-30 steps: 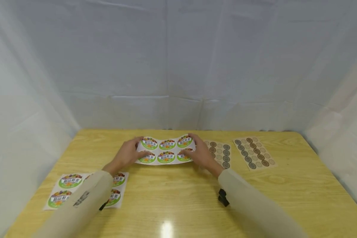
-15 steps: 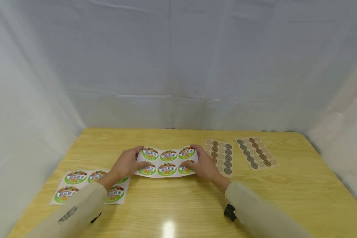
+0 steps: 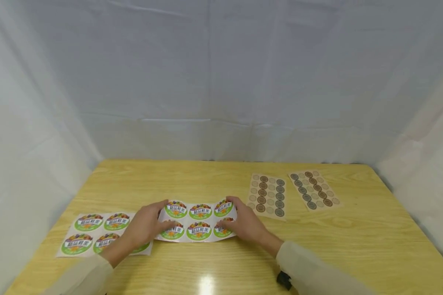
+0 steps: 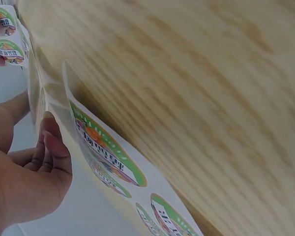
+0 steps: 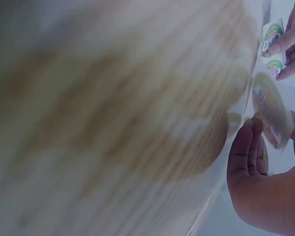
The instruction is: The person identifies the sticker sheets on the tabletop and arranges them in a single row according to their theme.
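Both hands hold a white sheet of oval fruit stickers (image 3: 200, 221) above the middle of the table. My left hand (image 3: 144, 225) pinches its left edge, thumb in front and fingers behind. At the right edge my right hand (image 3: 245, 223) grips it the same way. The sheet bows slightly between them, stickers facing me. A matching sheet of stickers (image 3: 88, 222) lies on the table at the left, partly covered by the left forearm; the left wrist view shows its edge lifting beside the left hand (image 4: 34, 182). In the right wrist view the right hand's fingers (image 5: 243, 150) are curled.
Two tan sheets of small round stickers lie at the back right, one upright (image 3: 267, 196) and one angled (image 3: 313, 190). The yellow wood-grain table (image 3: 354, 254) ends at a pale curtain (image 3: 225, 82) behind, with more curtain on both sides.
Both hands have brought the held sticker sheet toward me and a little left. The nearer tan sheet, partly hidden earlier by the right hand, now shows fully. The grips look the same.
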`<act>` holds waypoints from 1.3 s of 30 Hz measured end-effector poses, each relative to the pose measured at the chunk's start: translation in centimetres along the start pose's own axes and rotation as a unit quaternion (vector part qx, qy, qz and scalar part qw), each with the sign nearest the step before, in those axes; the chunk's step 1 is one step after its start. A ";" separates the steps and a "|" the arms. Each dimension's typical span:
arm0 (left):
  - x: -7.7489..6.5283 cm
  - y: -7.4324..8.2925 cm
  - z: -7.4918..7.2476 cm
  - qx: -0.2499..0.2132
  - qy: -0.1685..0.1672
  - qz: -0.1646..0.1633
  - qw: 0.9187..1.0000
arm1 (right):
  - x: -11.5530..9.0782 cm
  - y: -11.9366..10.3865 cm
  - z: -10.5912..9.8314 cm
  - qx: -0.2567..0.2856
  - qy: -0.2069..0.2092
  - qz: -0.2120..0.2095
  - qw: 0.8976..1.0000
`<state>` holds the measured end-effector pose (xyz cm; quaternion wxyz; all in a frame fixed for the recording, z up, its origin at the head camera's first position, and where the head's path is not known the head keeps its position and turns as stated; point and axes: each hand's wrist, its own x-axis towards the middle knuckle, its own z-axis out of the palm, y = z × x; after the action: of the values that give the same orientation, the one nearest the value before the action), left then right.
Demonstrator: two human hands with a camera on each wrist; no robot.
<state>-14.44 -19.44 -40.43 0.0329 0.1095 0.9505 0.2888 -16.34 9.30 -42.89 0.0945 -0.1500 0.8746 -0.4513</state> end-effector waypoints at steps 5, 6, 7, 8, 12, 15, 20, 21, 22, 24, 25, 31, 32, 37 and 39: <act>-0.8 0.0 0.1 0.035 -0.004 -0.007 0.999 | -0.4 0.1 -0.1 -0.045 -0.009 -0.004 0.999; -0.9 0.0 0.2 0.043 -0.003 -0.003 0.999 | -0.4 0.2 -0.2 -0.053 -0.010 -0.004 0.999; -0.9 0.0 0.2 0.047 -0.007 -0.003 0.999 | -0.5 0.3 -0.3 -0.060 -0.013 -0.004 0.998; -0.9 -0.1 0.2 0.056 -0.005 0.002 0.998 | -0.6 0.3 -0.3 -0.068 -0.016 -0.002 0.998; -1.2 -0.1 0.2 0.093 -0.010 0.014 0.995 | -0.9 0.5 -0.4 -0.094 -0.028 -0.001 0.995; -1.6 0.0 0.0 0.125 -0.022 0.029 0.992 | -1.1 0.5 -0.3 -0.128 -0.026 0.002 0.991; -1.9 0.5 -0.3 0.161 -0.035 0.048 0.985 | -1.6 0.2 -0.1 -0.175 -0.023 0.014 0.984; -1.9 0.5 -0.3 0.162 -0.038 0.046 0.985 | -1.7 0.2 -0.1 -0.180 -0.023 0.014 0.983; -1.9 0.5 -0.3 0.160 -0.043 0.043 0.985 | -1.8 0.2 -0.1 -0.186 -0.025 0.014 0.982; -1.9 0.4 -0.3 0.159 -0.049 0.040 0.985 | -1.9 0.2 -0.1 -0.197 -0.028 0.011 0.980; -1.8 0.4 -0.3 0.159 -0.051 0.039 0.985 | -1.9 0.2 -0.1 -0.200 -0.030 0.010 0.979; -1.7 -0.1 -0.4 0.159 -0.058 0.054 0.984 | -2.1 0.1 -0.2 -0.226 -0.036 0.010 0.973; -1.7 -0.1 -0.5 0.163 -0.058 0.058 0.983 | -2.1 0.1 -0.2 -0.231 -0.036 0.011 0.972; -1.7 -0.5 -0.7 0.194 -0.052 0.082 0.976 | -2.4 -0.1 -0.2 -0.256 -0.036 0.015 0.966; -1.6 -0.6 -0.8 0.205 -0.050 0.092 0.973 | -2.4 -0.1 -0.2 -0.264 -0.035 0.015 0.964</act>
<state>-13.07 -20.74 -40.13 0.0303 0.2148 0.9726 0.0835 -14.13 10.27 -42.60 0.0885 -0.1725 0.9609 -0.1976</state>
